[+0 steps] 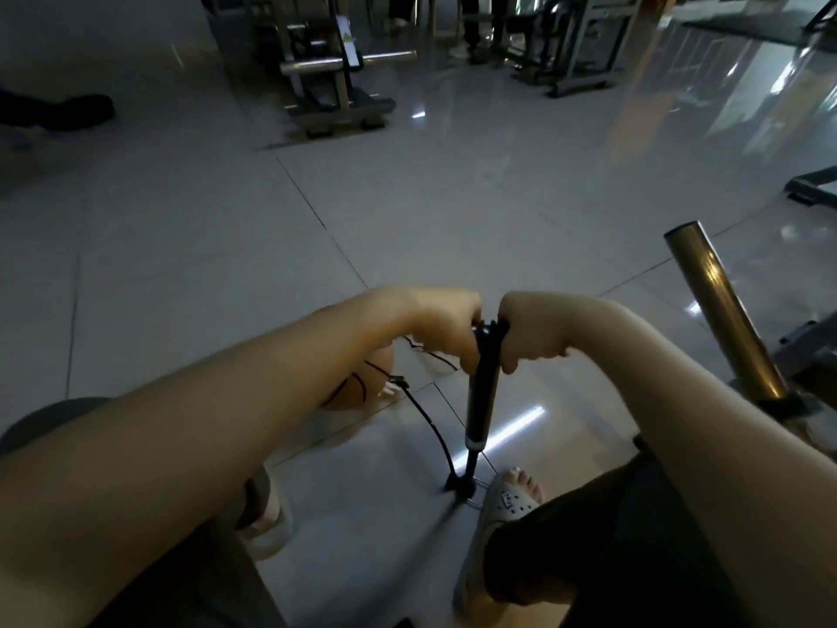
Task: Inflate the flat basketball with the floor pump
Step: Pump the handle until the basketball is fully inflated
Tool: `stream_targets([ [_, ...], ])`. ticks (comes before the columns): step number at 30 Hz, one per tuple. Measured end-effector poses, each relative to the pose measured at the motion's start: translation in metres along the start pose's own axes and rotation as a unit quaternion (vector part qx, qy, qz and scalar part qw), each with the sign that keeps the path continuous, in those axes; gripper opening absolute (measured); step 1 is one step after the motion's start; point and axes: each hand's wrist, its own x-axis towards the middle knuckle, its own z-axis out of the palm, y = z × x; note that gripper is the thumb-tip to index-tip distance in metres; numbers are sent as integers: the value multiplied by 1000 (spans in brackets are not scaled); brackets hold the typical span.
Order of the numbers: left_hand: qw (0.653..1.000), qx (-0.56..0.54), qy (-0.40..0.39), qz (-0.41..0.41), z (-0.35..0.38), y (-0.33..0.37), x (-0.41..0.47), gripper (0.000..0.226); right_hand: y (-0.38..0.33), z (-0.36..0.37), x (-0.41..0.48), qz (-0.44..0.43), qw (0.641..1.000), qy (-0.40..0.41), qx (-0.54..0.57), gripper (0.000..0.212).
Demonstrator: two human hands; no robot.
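Lying on glossy grey tiled floor (271,265), partly hidden under left forearm (226,401): orange black-seamed basketball (358,394), linked by thin black hose (430,428) to slim black floor pump (482,392). Clenched round its T-handle (490,330), left hand (446,328) and right hand (527,333), for downward force; pale clog (507,498) at base, likely pinning it steady.

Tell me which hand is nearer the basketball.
Left. The left hand grips the pump handle on the side toward the basketball; the right hand grips the far end.
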Motion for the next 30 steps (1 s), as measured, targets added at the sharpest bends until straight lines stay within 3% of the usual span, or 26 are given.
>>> stream_targets([
  [3, 1000, 0, -5, 5, 5, -3, 3, 21, -5, 7, 5, 13, 1000, -27, 6, 14],
  [8, 995, 38, 63, -69, 99, -19, 47, 16, 14, 81, 52, 36, 995, -62, -74, 18],
  [15, 995, 41, 69, -60, 162, -34, 86, 22, 38, 140, 92, 62, 986, -64, -140, 20],
  [21, 995, 53, 73, -53, 172, -26, 85, 25, 38, 155, 78, 88, 978, -18, -187, 27],
  [25, 995, 39, 72, -64, 174, -30, 68, 30, 32, 155, 66, 49, 990, -14, -130, 24],
  [30, 999, 12, -16, -30, 141, -28, 42, 31, 20, 129, 47, 26, 995, -68, -71, 21],
])
